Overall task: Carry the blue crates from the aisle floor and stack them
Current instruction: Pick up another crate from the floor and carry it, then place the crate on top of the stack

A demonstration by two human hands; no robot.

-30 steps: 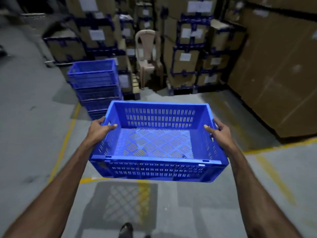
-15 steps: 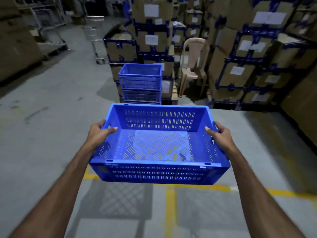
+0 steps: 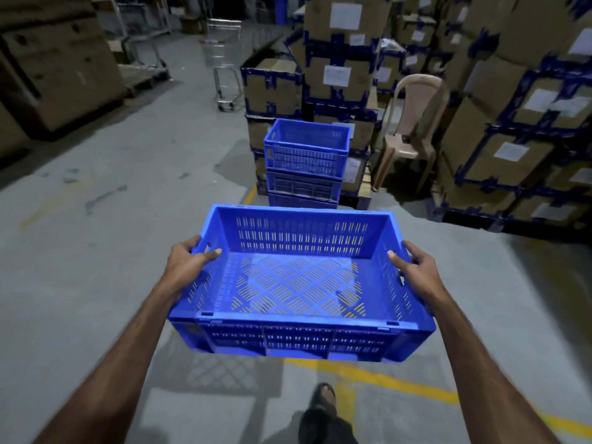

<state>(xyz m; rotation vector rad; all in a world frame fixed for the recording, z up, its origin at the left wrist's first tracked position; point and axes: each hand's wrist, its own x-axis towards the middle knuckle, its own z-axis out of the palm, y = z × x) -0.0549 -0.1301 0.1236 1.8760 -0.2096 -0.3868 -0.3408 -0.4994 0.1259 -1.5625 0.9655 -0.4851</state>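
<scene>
Blue crate [image 3: 301, 283] aloft, left hand [image 3: 185, 262] and right hand [image 3: 416, 267] fingers around its side rims, crate stack [image 3: 306, 163] ahead.

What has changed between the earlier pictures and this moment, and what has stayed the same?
The view has swung: the stack of blue crates, earlier off to the left, now stands straight ahead, just beyond the carried crate. Nothing was let go. The left hand and right hand still grip the crate's side walls, and the crate stays level and empty.
</scene>
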